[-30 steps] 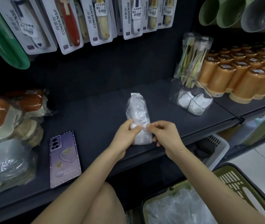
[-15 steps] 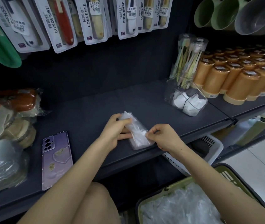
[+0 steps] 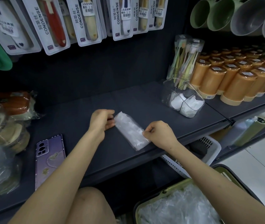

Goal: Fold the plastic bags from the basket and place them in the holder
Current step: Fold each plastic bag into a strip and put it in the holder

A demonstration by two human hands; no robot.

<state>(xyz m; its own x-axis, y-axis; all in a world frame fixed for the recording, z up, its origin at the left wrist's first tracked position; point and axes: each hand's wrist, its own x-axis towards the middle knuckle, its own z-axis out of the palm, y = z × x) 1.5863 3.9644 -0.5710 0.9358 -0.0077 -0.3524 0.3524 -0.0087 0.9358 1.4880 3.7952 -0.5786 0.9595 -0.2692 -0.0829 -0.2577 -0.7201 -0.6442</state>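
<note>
Flatter bag, seemingly between hands

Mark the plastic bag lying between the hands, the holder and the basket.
plastic bag (image 3: 131, 130): head view, middle of the folded strip on the shelf (image 3: 83, 113).
holder (image 3: 166, 94): head view, its clear left wall.
basket (image 3: 177, 187): head view, its green rim.

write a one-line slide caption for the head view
Folded plastic bag held at its ends by the left hand and right hand on a shelf; clear holder at right, basket below.
</note>
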